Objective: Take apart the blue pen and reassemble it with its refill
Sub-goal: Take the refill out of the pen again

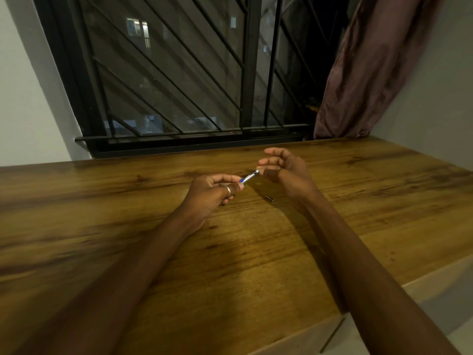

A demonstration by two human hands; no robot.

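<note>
Pen (248,177) pinched in left hand (212,194); right hand (284,166) nips its far tip, other fingers spread. Likely mid-disassembly; next, pull refill straight out. Small dark part (270,198) lies just below right hand.

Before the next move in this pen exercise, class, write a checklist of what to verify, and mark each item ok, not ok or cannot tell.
1. Left hand grips the blue pen at one end: ok.
2. Right hand meets the pen's other end: ok, though how firm its grip is, cannot tell.
3. Pen held clear above the wooden table: ok.
4. Small dark part lies loose on the table near the right wrist, within sight: ok.
5. Refill in or out of the barrel: cannot tell, too small.
6. Loose part safe from rolling: cannot tell.
</note>
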